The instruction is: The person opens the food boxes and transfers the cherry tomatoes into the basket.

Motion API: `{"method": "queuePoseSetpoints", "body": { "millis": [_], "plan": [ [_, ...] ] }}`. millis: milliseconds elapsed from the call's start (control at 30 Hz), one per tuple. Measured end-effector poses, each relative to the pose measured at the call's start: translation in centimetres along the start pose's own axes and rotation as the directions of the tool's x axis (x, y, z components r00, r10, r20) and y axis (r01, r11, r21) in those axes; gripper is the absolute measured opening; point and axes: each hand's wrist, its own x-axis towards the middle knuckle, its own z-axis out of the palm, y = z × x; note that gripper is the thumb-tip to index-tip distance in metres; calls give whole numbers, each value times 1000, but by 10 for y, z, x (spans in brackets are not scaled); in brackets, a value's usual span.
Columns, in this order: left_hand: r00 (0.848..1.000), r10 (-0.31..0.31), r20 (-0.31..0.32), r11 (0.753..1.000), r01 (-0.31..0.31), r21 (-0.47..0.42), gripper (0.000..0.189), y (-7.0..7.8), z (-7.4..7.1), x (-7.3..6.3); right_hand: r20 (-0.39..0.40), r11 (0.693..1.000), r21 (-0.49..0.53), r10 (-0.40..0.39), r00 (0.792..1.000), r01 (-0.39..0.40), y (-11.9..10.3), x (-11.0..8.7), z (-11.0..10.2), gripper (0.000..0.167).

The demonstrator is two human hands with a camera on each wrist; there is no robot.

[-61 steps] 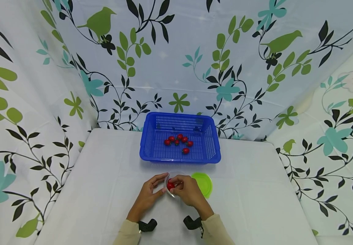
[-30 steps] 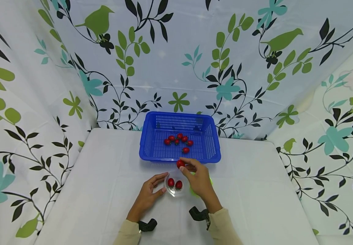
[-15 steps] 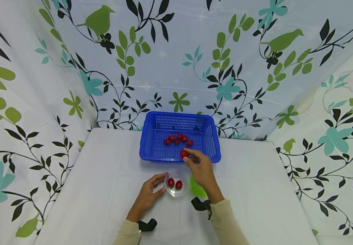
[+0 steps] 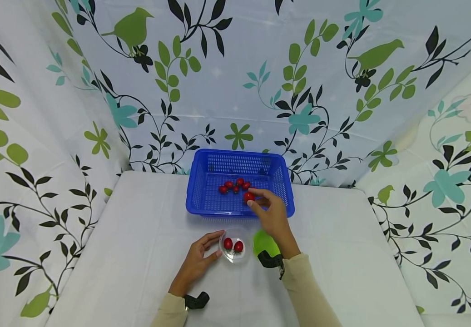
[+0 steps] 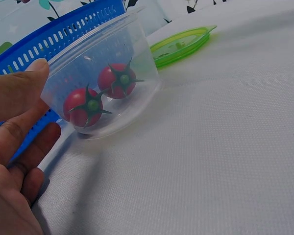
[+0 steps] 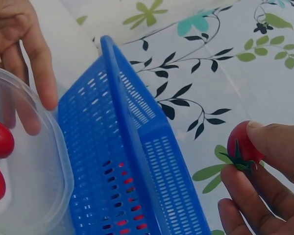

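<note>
My right hand (image 4: pixel 274 215) pinches a red cherry tomato (image 4: pixel 249 197) between thumb and fingertips, over the front right part of the blue basket (image 4: pixel 196 211). In the right wrist view, that tomato's green calyx faces down toward the fingers. On the white table, a clear plastic tub (image 4: pixel 231 259) holds two tomatoes (image 5: pixel 83 106), calyxes showing in the left wrist view. Beside the tub's left side rests my left hand (image 4: pixel 196 259), fingers relaxed, with the thumb (image 5: pixel 32 73) right at the rim. Several more tomatoes (image 4: pixel 229 185) lie together in the basket.
A bright green lid (image 5: pixel 181 46) lies on the table (image 4: pixel 341 254) just right of the tub, partly under the right wrist's black camera mount (image 4: pixel 269 260) in the head view. Patterned curtains (image 4: pixel 235 91) stand behind the basket and along both sides.
My right hand has lifted a tomato out of the tub and carried it forward and right, over the basket. My left hand has stayed beside the tub.
</note>
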Motion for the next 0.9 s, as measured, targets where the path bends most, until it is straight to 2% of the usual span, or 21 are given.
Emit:
{"method": "queuePoseSetpoints", "body": {
  "millis": [633,900],
  "plan": [
    [1000,-5,3,1000,5,13,54,-1,-1,1,-31,998,-40,55,998,-56,2,29,-9,30],
    [1000,-18,1,1000,18,-2,54,-1,-1,0,-15,997,-37,60,998,-60,3,40,-11,30]
  ]
}}
